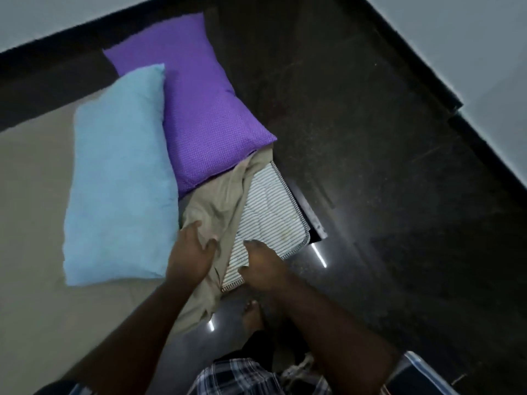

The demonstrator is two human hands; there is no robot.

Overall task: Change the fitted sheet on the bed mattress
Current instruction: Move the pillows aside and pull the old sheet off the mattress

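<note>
Stripping step: left hand [191,252] grips the beige fitted sheet [219,206], right hand [262,263] pinches its edge off the striped mattress [271,212] corner; pillows likely need clearing next.

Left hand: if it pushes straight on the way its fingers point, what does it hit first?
The left hand points up along the bunched beige sheet it grips. Beyond that fold, probably the purple pillow, though depth is unclear.

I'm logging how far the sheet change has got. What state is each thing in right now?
Beige fitted sheet: peeled back off the near corner, bunched.
Striped mattress: corner bare.
Blue pillow: lying on the bed.
Purple pillow: lying on the bed, partly under the blue one.
Left hand: grips the sheet.
Right hand: on the mattress corner; grip unclear.
</note>
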